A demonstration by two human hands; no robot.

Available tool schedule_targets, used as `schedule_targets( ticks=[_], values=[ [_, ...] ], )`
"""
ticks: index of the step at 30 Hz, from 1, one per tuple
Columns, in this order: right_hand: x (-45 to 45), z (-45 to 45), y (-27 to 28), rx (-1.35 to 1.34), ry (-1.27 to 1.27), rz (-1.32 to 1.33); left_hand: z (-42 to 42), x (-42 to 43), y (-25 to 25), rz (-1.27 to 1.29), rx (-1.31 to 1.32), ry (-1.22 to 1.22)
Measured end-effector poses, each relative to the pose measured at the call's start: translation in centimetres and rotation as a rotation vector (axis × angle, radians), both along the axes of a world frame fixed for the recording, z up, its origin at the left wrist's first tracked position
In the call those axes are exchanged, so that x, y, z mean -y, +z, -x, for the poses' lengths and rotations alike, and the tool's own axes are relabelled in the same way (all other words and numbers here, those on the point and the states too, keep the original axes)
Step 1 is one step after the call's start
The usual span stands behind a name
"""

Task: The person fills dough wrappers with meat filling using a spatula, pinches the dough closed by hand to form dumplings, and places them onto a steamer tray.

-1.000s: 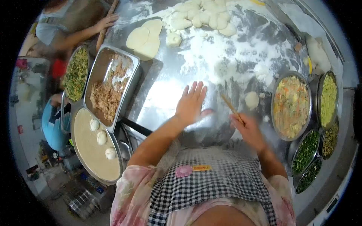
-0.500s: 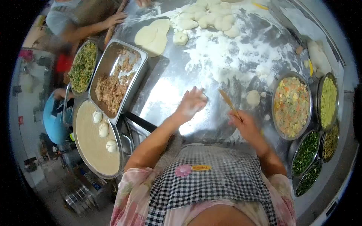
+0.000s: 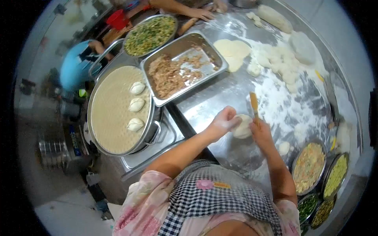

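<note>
Since half a second ago, our view is swinging left: the meat pan [image 3: 193,85] and the steamer [image 3: 112,110] with its three buns [image 3: 136,104] are sitting closer to mid-view. Our left hand [image 3: 224,124] was hanging loose over the table [image 3: 204,106]; now it's coming up to a pale dough round [image 3: 243,128]. Reading: we're now working on the round with both hands, not just carrying the tool.

Left fingers are pinching the round's left edge. Right hand [image 3: 262,135] is keeping its fingers wrapped round the handle of the spatula [image 3: 254,101], and is bracing the round's right edge, apparently touching; can't tell how hard.

Round is sitting between both hands, over the near part of the table, right of the meat pan. It's facing up at us, near circular, so we're seeing no clear long axis. Spatula is running near to far just right of it, blade pointing far, tip leaning slightly left. Another dough piece [image 3: 284,148] is lying right of the right hand, well apart from the round.
</note>
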State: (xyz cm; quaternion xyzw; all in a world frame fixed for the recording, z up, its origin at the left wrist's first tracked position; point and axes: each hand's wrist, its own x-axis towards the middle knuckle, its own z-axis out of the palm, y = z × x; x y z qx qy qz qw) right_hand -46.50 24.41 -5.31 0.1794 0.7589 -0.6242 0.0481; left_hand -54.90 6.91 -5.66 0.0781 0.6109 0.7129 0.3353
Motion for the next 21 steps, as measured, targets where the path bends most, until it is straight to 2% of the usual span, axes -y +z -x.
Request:
schedule_targets(
  ticks=[2, 3, 4, 5, 6, 8, 11, 12, 14, 15, 16, 18, 21],
  values=[
    [3.0, 1.7, 4.8, -0.022, 0.039, 0.145, 0.1, 3.1, 4.1, -0.346, 0.4, 0.135],
    [4.5, 2.7, 5.9, -0.036, 0.112, 0.143, 0.2, 5.9, 4.5, -0.554, 0.432, 0.062],
    [6.0, 3.5, 6.6, -0.05, 0.183, 0.142, 0.2, 7.0, 1.8, -0.417, 0.164, 0.054],
    [7.5, 4.3, 7.0, -0.058, 0.254, 0.141, 0.2, 8.0, 1.1, -0.273, -0.096, 0.049],
    [9.1, 5.3, 7.2, -0.136, 0.328, 0.034, -1.2, 8.8, 0.7, -0.01, -0.406, 0.138],
    [11.6, 8.1, 7.2, -0.303, 0.47, -0.185, -0.7, 10.9, -0.6, -0.089, -0.218, 0.193],
    [13.3, 13.2, 6.6, -0.483, 0.569, -0.514, 0.5, 14.8, -1.4, 0.108, -0.318, 0.22],
    [14.0, 15.2, 6.9, -0.33, 0.633, -0.545, 1.0, 16.4, -2.2, 0.256, -0.545, 0.231],
    [15.3, 18.8, 5.3, -0.378, 0.637, -0.657, 2.2, 19.1, -2.5, 0.294, -0.634, 0.322],
    [16.1, 20.4, 4.5, -0.404, 0.638, -0.714, 2.8, 20.2, -2.6, 0.247, -0.58, 0.376],
    [17.1, 21.7, 4.4, -0.455, 0.626, -0.738, 3.1, 21.0, -2.7, 0.108, -0.389, 0.424],
    [18.5, 25.3, 3.0, -0.353, 0.629, -0.892, 4.0, 22.0, -1.7, -0.355, 0.277, 0.511],
    [20.1, 29.5, 1.4, -0.272, 0.614, -1.009, 5.8, 21.5, -2.7, -0.137, 0.226, 0.584]
  ],
)
